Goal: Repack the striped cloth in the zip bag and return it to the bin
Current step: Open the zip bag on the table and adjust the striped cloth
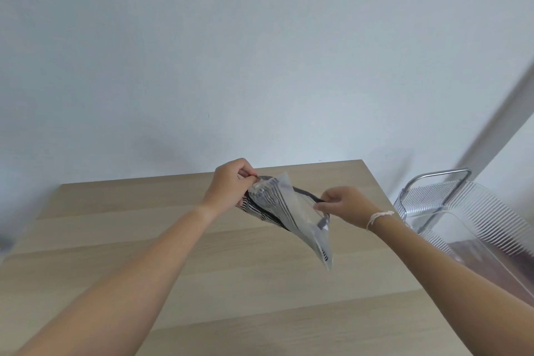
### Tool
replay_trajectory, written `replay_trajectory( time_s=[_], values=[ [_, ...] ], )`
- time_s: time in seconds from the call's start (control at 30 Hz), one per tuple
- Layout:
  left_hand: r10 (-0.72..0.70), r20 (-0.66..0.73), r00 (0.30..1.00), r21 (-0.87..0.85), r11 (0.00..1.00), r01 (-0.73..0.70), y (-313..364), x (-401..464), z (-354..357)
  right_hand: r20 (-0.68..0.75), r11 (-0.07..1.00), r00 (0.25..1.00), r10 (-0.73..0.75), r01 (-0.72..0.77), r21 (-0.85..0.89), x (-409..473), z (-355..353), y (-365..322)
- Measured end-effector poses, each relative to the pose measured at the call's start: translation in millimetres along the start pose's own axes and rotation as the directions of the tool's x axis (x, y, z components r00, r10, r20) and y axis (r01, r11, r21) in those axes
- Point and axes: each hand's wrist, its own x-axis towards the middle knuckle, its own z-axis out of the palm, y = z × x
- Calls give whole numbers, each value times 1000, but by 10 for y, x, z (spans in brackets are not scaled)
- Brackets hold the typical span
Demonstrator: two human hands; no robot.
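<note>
**Striped cloth half inside a zip bag, held in the air by both hands**

Striped cloth [261, 205], dark and white, sits partly inside the frosted zip bag [300, 217], which is held up above the pale wooden tabletop [173, 254] and touches nothing but the hands. A bunch of the cloth spills out at the bag's left side, under the left hand [231, 182]. That hand's fingers [245, 173] are curled and pinch the dark zip edge at the bag's upper left end. The right hand [346, 205] pinches the same dark edge at its right end, thumb and forefinger pressed together on it, so the mouth is stretched between the two hands. The bag's closed bottom hangs down and to the right, tilted. A white string bracelet [375, 218] circles the right wrist. A clear ribbed plastic bin [476, 211] with a metal handle [439, 179] stands to the right of the tabletop, well apart from the bag.
</note>
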Motion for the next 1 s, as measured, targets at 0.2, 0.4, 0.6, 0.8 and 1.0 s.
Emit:
replay_trajectory(
  time_s=[0.2,0.4,0.6,0.8,1.0],
  values=[
    [-80,192,978,97,993,62,45,72,-75,-143,987,989,-39,60,152,-42,19,-7],
    [-15,351,936,263,961,-84,158,139,-50,-137,980,970,-201,199,-30,-13,-79,-261],
    [71,458,886,331,912,-244,306,68,185,23,900,940,-342,334,-279,5,-33,-404],
    [168,376,911,350,885,-307,342,3,222,49,967,974,-221,226,-121,-34,-81,-385],
    [215,354,910,419,834,-359,304,-9,119,104,997,992,-72,68,41,-84,-188,-279]
  ],
)
